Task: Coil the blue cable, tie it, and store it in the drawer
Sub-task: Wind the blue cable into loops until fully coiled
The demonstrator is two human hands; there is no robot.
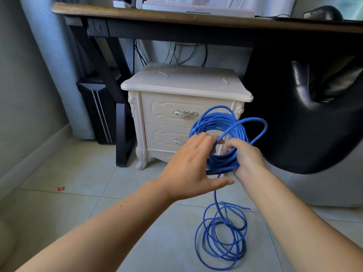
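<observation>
A blue cable (218, 122) is partly wound into an upright coil held in the air in front of a cream nightstand (184, 83). My right hand (246, 158) grips the bottom right of the coil. My left hand (190, 163) reaches into the coil's ring with fingers spread, touching a strand. A single strand drops from the coil to a loose pile of cable loops (222, 236) on the floor. Both drawers are shut: the upper drawer (161, 108) and the lower drawer (161, 136), whose handle my left hand partly hides.
A dark wooden desk (176, 18) spans the top, with black wires hanging behind the nightstand. A black leather chair (306, 118) stands at the right. A black computer case (100, 110) is at the left. A small red scrap (61, 188) lies on the tiled floor.
</observation>
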